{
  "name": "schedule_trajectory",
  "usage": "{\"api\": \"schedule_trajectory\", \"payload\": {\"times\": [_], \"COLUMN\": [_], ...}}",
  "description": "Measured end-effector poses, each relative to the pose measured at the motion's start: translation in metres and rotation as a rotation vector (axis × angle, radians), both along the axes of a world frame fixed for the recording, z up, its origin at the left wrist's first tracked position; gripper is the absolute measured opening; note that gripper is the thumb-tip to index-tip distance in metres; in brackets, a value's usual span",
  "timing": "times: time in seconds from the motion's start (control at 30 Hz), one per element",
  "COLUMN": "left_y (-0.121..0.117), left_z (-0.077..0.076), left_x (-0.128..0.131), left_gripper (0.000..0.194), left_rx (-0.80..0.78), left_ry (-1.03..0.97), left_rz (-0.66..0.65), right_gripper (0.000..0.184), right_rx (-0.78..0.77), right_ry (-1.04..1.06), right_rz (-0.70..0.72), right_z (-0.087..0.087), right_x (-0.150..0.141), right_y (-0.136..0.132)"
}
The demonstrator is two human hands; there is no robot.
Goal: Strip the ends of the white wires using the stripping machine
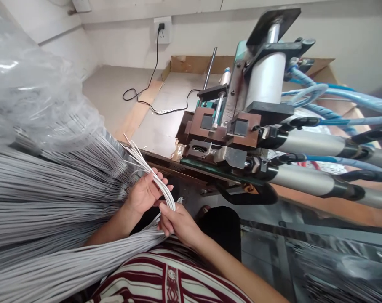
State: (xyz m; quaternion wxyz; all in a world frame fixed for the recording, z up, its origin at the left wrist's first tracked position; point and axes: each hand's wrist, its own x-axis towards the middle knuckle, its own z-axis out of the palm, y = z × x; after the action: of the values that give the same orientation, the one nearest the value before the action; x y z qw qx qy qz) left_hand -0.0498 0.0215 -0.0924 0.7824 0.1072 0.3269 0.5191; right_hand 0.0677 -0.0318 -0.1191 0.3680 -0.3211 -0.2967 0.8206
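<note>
A small bunch of thin white cables [163,186] runs across both my hands, its loose ends fanning out to the upper left. My left hand [144,192], palm up with the thumb against the cables and the fingers curled beneath, supports the middle of the bunch. Lower down, my right hand [179,221] grips the same cables between thumb and fingers where they bend. A thick bundle of grey-white cables [83,263] stretches over my lap, passing under my hands. Beyond the hands stands a pneumatic machine [222,130] with brown jaw plates, apart from the cables.
Large stacks of grey cables [52,185] fill the left side, partly under clear plastic wrap [42,92]. Air cylinders [313,179] and blue hoses [351,94] extend right. A black power cord [155,71] crosses the bench to a wall socket [163,31].
</note>
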Motion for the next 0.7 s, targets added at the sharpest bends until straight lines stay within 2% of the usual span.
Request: {"api": "schedule_trajectory", "payload": {"times": [0.1,0.17,0.23,0.33,0.43,0.5,0.7], "left_y": [0.0,-0.002,-0.006,-0.014,-0.022,-0.025,-0.028], "left_z": [0.016,0.026,0.033,0.039,0.044,0.046,0.045], "left_x": [0.005,0.012,0.022,0.034,0.042,0.044,0.048], "left_gripper": [0.01,0.009,0.007,0.009,0.012,0.013,0.018], "left_rx": [0.053,0.117,0.207,0.319,0.35,0.361,0.309], "left_ry": [0.067,0.178,0.338,0.56,0.713,0.77,0.664], "left_rz": [0.025,0.05,0.075,0.058,-0.01,-0.03,-0.04], "right_gripper": [0.039,0.034,0.032,0.031,0.018,0.016,0.022], "right_rx": [0.056,0.161,0.309,0.51,0.651,0.662,0.453], "right_ry": [-0.051,-0.109,-0.189,-0.36,-0.536,-0.561,-0.332], "right_rz": [0.005,-0.006,-0.093,-0.332,-0.389,-0.367,-0.45], "right_z": [0.002,0.011,0.026,0.055,0.079,0.086,0.084], "right_x": [-0.005,0.0,0.012,0.036,0.055,0.06,0.06], "right_y": [0.0,0.003,0.009,0.02,0.03,0.034,0.039]}}
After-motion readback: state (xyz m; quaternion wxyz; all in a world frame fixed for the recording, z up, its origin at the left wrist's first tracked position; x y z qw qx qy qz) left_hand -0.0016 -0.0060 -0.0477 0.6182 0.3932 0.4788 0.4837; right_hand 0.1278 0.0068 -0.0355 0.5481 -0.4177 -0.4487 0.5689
